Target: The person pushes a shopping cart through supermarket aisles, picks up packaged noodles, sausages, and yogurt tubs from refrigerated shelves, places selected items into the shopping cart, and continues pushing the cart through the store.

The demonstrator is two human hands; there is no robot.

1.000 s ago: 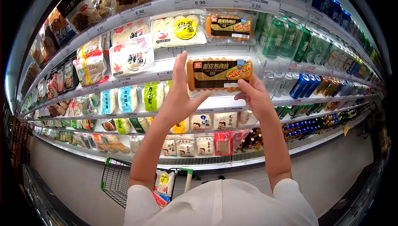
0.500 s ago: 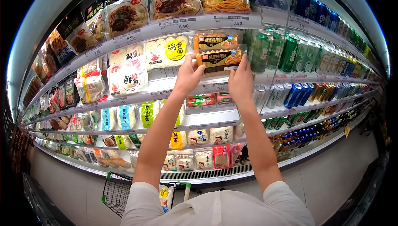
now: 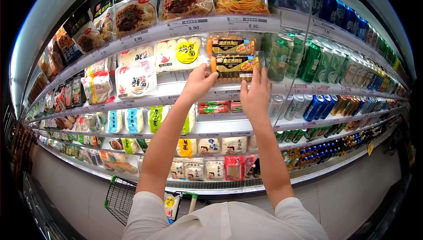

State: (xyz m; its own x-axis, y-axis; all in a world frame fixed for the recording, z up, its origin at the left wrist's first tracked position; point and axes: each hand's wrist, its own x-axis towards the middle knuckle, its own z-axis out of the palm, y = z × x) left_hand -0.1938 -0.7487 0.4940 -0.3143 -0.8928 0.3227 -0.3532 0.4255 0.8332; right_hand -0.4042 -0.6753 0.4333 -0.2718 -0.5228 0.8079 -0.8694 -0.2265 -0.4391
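A sausage pack with a black and gold label [image 3: 235, 66] rests on the shelf, in front of a second pack of the same kind [image 3: 232, 45]. My left hand [image 3: 199, 83] is at the front pack's lower left corner, thumb and fingers close together; whether it still pinches the wrapper is unclear. Against the pack's lower right side lies my right hand [image 3: 255, 91], its fingers stretched out and apart, not wrapped round anything. Left of the packs is a noodle bag with a yellow circle [image 3: 187, 51].
Price-label shelf edges [image 3: 176, 97] run below the packs. A clear divider [image 3: 294, 55] separates them from green cans [image 3: 311, 60] at the right. Noodle bags [image 3: 135, 79] stand at the left. Below is a shopping cart [image 3: 121, 198] holding packaged noodles [image 3: 171, 204].
The sausage pack went from up near me onto the shelf, in front of its twin. My right hand has since let go, its fingers opening and moving slightly down.
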